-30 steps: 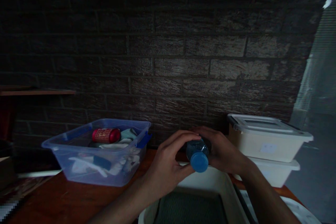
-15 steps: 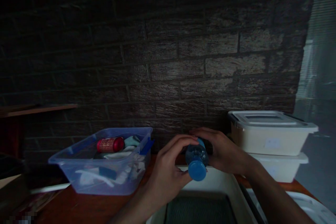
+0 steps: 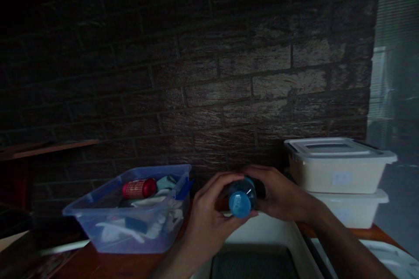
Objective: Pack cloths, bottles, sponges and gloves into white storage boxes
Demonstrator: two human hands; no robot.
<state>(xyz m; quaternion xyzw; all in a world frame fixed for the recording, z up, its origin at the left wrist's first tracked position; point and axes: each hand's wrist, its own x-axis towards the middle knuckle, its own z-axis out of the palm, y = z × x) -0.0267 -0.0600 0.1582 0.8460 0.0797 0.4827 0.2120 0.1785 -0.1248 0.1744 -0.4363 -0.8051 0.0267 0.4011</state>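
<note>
A clear plastic bottle (image 3: 248,186) with a blue cap is held between both hands, its cap end facing me. My left hand (image 3: 214,213) curls around its left side, fingers over the top and thumb beneath near the cap. From the right, my right hand (image 3: 278,192) wraps the bottle's far side; its fingertips are partly hidden behind the bottle. Below the hands sits an uncovered white bin (image 3: 262,231) with a dark green item (image 3: 253,265) inside.
To the left stands a clear blue-tinted tub (image 3: 122,244) holding a red can-like container (image 3: 139,188) and cloths. Two lidded white boxes (image 3: 340,172) are stacked at the right. A white lid (image 3: 386,255) lies at lower right on the wooden table (image 3: 81,266). Behind rises a dark brick wall (image 3: 203,91).
The bottle has tipped so its cap points more directly at me and sits slightly higher and further left. Both hands keep hold of it. The view has shifted slightly.
</note>
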